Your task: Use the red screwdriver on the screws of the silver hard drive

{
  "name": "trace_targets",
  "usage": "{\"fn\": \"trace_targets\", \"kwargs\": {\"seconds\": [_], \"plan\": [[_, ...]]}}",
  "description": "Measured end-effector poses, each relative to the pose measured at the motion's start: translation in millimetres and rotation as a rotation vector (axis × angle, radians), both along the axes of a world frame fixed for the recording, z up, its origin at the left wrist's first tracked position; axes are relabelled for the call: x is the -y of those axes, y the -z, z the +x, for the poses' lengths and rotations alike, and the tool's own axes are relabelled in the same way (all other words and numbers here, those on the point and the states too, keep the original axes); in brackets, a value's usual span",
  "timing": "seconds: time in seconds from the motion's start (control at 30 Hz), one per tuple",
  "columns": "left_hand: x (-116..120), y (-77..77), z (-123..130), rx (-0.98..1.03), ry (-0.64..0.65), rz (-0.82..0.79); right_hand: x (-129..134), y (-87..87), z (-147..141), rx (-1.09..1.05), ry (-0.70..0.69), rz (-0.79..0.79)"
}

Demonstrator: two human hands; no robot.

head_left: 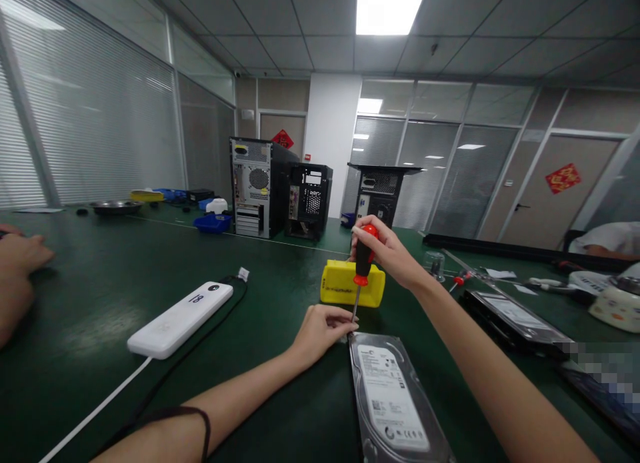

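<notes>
A hard drive [395, 400] with a white label lies face up on the green table, close in front of me. My right hand [377, 250] is wrapped around the red and black handle of a screwdriver [364, 258], which points down, slightly tilted. Its metal tip ends at the drive's far left corner. There my left hand [325, 330] has thumb and forefinger pinched together beside the tip. Whatever is between those fingers is too small to make out. Just beyond both hands stands a yellow plastic bin [345, 293].
At left lie a white power bank [180, 320] with cables and another person's hand [23, 256]. Computer cases [255, 190] stand at the back beside a blue bin [213, 223]. Another drive [520, 316], a second screwdriver [459, 281] and a patterned cup [617, 306] are at right.
</notes>
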State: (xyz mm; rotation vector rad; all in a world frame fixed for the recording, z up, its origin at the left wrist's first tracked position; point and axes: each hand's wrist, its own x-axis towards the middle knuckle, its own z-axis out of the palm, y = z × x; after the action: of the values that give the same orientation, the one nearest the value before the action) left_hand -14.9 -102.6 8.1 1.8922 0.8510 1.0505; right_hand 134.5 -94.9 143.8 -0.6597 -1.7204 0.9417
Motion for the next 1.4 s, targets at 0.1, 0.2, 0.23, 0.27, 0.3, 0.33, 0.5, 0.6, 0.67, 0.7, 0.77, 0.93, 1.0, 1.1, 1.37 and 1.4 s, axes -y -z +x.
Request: {"fn": "trace_targets", "kwargs": {"seconds": [0.1,0.2,0.23,0.27,0.3,0.33,0.5,0.6,0.67,0.7,0.77,0.93,1.0,1.1,1.37,1.4], "plan": [[-1,2.2,1,0.033,0.012,-0.021,-3,1.6,6,-0.067,-0.083,-0.105],[-3,3.8,0,0.051,0.033,-0.04,-3,2.5,10,-0.075,-0.127,-0.108],[-3,3.9,0,0.056,0.04,-0.045,-3,2.9,11,-0.065,-0.122,-0.095],[-3,3.8,0,0.062,0.048,-0.051,-3,3.4,11,-0.052,-0.114,-0.081],[-3,3.6,0,0.069,0.055,-0.057,-4,4.2,12,-0.043,-0.103,-0.068],[-3,3.2,0,0.072,0.058,-0.063,-5,5.0,12,-0.036,-0.094,-0.056],[-2,1.2,0,0.067,0.052,-0.059,-11,8.2,9,-0.017,-0.062,-0.008],[-2,0.6,0,0.062,0.054,-0.051,-10,7.7,6,-0.02,-0.007,0.01],[-1,0.2,-1,0.055,0.054,-0.047,-9,7.4,3,-0.043,0.018,0.021],[0,0.0,-1,0.051,0.052,-0.046,-9,7.7,2,-0.055,0.018,0.024],[0,-0.2,0,0.043,0.044,-0.046,-9,8.7,0,-0.071,0.003,0.021],[0,1.3,0,0.046,0.044,-0.051,-12,10.9,-2,-0.117,-0.051,-0.035],[-1,2.2,0,0.05,0.051,-0.054,-13,10.8,-1,-0.144,-0.113,-0.087],[-1,2.1,0,0.043,0.051,-0.057,-12,11.1,2,-0.159,-0.137,-0.108],[0,2.1,1,0.048,0.046,-0.068,-12,14.2,1,-0.114,-0.087,-0.024],[-1,2.7,1,0.051,0.048,-0.067,-12,14.1,0,-0.11,-0.089,-0.02]]}}
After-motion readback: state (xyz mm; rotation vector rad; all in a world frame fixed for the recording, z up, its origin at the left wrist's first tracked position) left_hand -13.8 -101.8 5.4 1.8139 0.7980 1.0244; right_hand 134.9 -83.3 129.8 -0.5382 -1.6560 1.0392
